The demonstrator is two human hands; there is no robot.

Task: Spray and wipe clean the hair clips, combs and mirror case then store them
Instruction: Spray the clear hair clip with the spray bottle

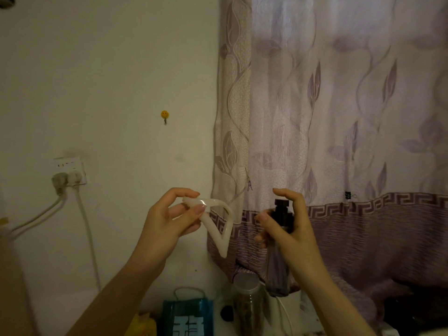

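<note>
My left hand (171, 219) pinches the top of a pale, cream-coloured hair clip (219, 229), held up in front of the wall. The clip hangs open in a V, its tip pointing down. My right hand (288, 226) grips a clear spray bottle (277, 270) with a black pump head (281, 204). My forefinger arches over the pump, and the nozzle faces left toward the clip. The two hands are about a hand's width apart. No combs or mirror case show in this view.
A teal paper bag (188, 316) and a clear jar with a grey lid (247, 301) stand below my hands. A patterned mauve curtain (339, 117) hangs at the right. A wall socket with plugs and cables (70, 175) is at the left.
</note>
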